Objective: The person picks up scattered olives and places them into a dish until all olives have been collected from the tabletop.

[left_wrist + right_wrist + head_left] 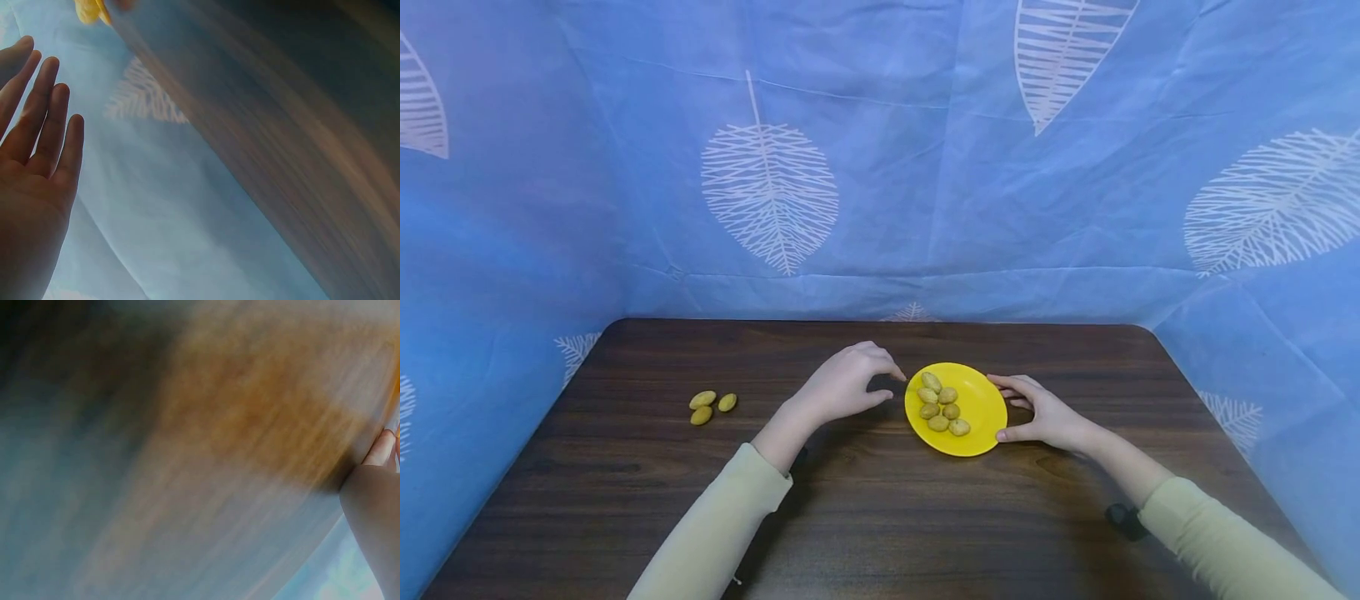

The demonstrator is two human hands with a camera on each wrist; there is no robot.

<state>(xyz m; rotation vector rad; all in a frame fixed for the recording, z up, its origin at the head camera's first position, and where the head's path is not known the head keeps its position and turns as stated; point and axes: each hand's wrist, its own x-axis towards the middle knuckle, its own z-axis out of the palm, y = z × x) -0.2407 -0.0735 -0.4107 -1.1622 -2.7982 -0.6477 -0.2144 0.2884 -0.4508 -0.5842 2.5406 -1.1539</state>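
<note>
A round yellow plate is right of the table's middle, bearing several small olive-like oval fruits, yellow-green to brownish, mostly on its left half. My right hand grips the plate's right rim, thumb at the near side and fingers at the far side. In the right wrist view, the fingertips meet a yellow edge. Just off the plate's left rim, my left hand hovers with nothing in it, thumb and forefinger apart. The left wrist view shows that hand with its fingers extended.
Three similar oval fruits lie together on the left of the dark wooden table. Blue cloth with white leaf prints hangs behind the table and along both sides. Dark bands show near both wrists.
</note>
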